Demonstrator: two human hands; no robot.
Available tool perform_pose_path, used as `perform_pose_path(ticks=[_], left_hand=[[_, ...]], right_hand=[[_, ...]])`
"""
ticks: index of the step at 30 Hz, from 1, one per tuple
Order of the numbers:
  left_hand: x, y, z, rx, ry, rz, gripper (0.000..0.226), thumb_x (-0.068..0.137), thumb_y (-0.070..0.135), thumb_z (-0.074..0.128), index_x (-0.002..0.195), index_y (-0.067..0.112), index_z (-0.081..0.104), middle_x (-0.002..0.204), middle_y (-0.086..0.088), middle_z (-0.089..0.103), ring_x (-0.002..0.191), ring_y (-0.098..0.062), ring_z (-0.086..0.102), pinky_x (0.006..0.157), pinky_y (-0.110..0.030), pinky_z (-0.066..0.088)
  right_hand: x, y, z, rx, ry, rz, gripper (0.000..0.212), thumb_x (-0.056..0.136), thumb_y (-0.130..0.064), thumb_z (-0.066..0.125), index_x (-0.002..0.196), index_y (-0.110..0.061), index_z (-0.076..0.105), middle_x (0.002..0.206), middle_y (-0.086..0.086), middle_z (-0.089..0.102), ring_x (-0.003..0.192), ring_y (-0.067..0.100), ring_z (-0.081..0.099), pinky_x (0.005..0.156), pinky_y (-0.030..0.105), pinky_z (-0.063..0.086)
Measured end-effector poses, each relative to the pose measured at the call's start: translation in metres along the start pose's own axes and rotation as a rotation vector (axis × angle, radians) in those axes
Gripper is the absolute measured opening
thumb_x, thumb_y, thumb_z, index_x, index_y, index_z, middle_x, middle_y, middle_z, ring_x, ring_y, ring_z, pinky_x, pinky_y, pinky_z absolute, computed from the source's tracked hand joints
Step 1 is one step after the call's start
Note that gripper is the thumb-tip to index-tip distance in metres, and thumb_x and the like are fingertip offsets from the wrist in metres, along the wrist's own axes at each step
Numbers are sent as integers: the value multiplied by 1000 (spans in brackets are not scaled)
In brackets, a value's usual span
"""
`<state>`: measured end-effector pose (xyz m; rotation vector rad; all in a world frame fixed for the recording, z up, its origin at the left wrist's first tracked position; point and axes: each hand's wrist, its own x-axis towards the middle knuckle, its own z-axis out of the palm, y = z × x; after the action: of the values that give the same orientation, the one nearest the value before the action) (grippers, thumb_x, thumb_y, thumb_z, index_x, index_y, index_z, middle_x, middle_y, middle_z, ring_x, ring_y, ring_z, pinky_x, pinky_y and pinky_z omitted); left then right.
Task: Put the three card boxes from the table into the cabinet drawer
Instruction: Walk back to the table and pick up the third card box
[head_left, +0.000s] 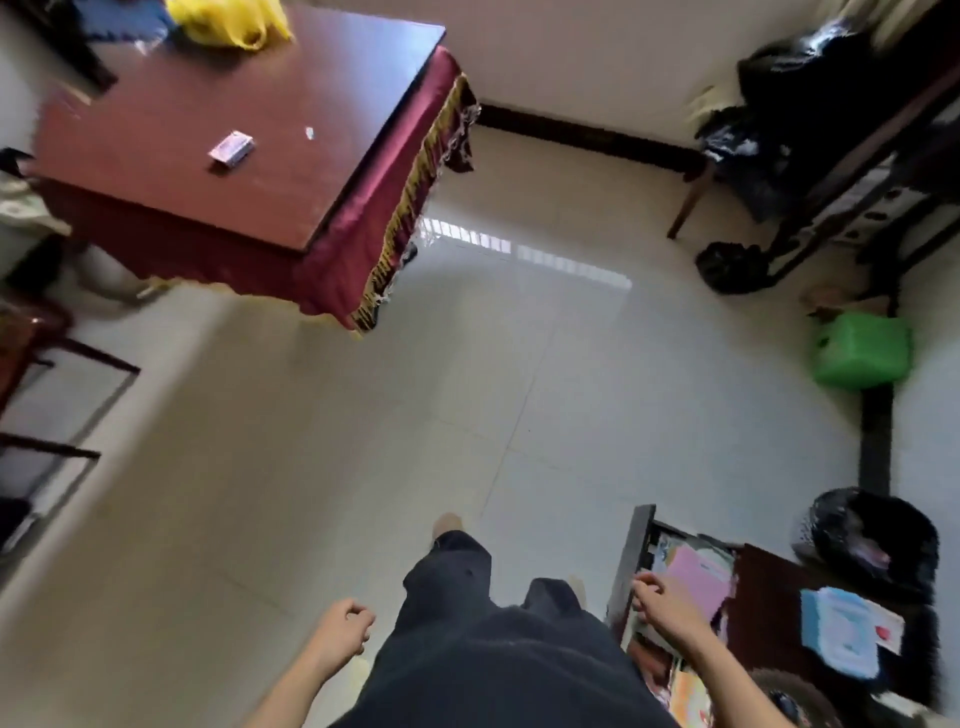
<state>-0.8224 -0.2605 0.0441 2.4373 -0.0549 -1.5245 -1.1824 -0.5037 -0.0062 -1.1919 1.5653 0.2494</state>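
Observation:
One card box (231, 147), small with a pink-purple face, lies on the dark red table (332, 171) at the upper left. At the lower right the cabinet drawer (631, 558) stands pulled out, full of papers with a pink sheet on top. My right hand (662, 597) hangs over the drawer's front part, fingers curled, nothing visible in it. Near my hip at the bottom centre, my left hand (345, 631) is loosely closed and holds nothing. Both hands are far from the table.
A yellow bag (228, 21) sits on the table's far end. A green stool (862, 356) and black bags (800, 119) line the right wall. A dark chair frame (57, 415) stands at the left. Pale tiled floor (415, 415) stretches between me and the table.

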Motion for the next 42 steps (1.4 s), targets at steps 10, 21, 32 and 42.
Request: perform_pose_path(ticks=[10, 21, 32, 42], left_hand=[[35, -81, -97, -214, 3, -113, 19, 95, 15, 51, 79, 10, 60, 76, -1, 59, 63, -14, 50, 52, -14, 34], [124, -20, -240, -525, 124, -41, 19, 83, 35, 51, 89, 24, 65, 83, -3, 70, 70, -17, 62, 67, -29, 46], [162, -17, -328, -662, 201, -229, 16, 89, 30, 53, 88, 19, 65, 73, 2, 64, 61, -16, 56, 59, -26, 40], [216, -42, -420, -690, 177, -270, 14, 92, 21, 54, 87, 16, 66, 80, 0, 68, 69, -13, 62, 64, -24, 47]], right_hand=[[23, -206, 114, -210, -93, -179, 17, 101, -13, 54, 105, -5, 69, 84, 14, 68, 65, 18, 60, 52, 20, 45], [64, -306, 190, -586, -196, -155, 13, 96, -9, 62, 99, -5, 74, 98, 16, 75, 84, 21, 68, 77, 30, 48], [152, -521, 303, -723, -313, -220, 18, 98, -5, 58, 102, 6, 72, 78, 19, 68, 68, 25, 60, 63, 30, 48], [141, -731, 469, -668, -394, -464, 15, 99, -20, 58, 105, -13, 70, 83, 10, 73, 64, 19, 65, 60, 27, 46]])
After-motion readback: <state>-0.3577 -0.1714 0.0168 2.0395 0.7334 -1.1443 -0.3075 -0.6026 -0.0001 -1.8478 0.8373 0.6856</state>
